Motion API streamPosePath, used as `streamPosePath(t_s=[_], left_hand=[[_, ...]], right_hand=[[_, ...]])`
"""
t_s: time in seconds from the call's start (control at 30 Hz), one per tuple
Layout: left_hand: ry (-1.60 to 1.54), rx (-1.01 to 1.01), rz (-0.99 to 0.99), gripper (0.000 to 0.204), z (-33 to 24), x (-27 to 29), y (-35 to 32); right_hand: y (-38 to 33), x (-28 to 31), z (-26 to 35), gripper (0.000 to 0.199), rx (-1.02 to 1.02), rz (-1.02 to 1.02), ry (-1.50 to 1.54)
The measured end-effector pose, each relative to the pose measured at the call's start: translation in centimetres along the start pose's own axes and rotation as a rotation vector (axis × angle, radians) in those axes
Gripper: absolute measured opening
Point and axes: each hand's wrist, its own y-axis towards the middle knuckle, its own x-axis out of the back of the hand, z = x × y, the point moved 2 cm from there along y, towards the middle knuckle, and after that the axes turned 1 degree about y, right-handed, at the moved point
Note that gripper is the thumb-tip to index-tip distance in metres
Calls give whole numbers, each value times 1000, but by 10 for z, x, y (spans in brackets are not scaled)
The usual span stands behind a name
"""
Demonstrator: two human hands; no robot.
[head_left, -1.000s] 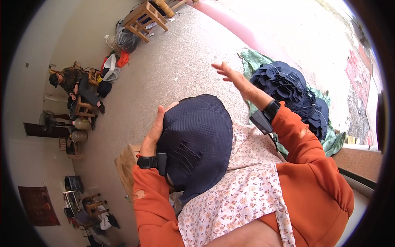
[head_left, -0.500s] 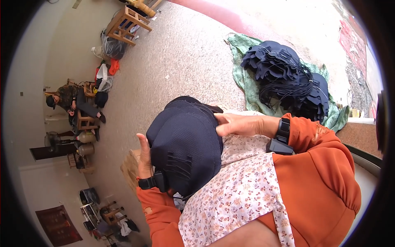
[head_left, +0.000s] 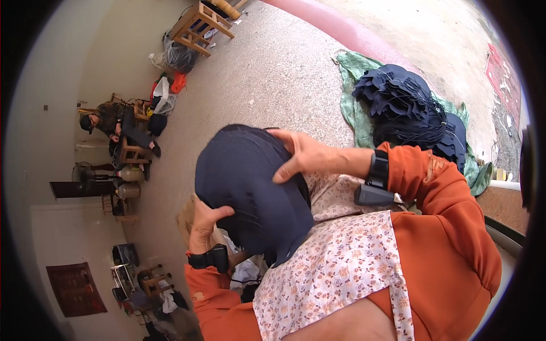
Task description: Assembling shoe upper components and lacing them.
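Observation:
A dark navy fabric piece (head_left: 250, 187), rounded like a cap shell, rests on my lap over a floral apron (head_left: 335, 267). My left hand (head_left: 206, 224) grips its lower left edge, fingers curled over the cloth. My right hand (head_left: 301, 154) lies flat on its upper right side, pressing the fabric. Both arms wear orange sleeves with black wrist devices.
A pile of the same navy pieces with black cords (head_left: 409, 108) lies on a green cloth (head_left: 355, 113) on the concrete floor ahead right. A person sits at the far left (head_left: 114, 122) among bags. A wooden stool (head_left: 199, 25) stands at the top.
My right hand, raised toward the pile a second ago, has come back and now lies on the navy piece. The piece has shifted slightly on my lap.

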Motion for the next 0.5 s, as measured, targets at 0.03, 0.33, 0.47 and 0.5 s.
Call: streamPosePath(t_s=[0.03, 0.33, 0.47, 0.5], left_hand=[[-152, 34, -20, 86, -12, -1, -2], [-437, 264, -362, 53, 30, -60, -7], [-625, 264, -248, 52, 43, -75, -30], [-642, 257, -277, 52, 43, -68, -36]], right_hand=[[13, -3, 17, 97, -62, -44, 0], [87, 34, 8, 72, -292, -14, -355], [57, 14, 13, 72, -216, 11, -546], [52, 6, 16, 73, -220, -16, -572]])
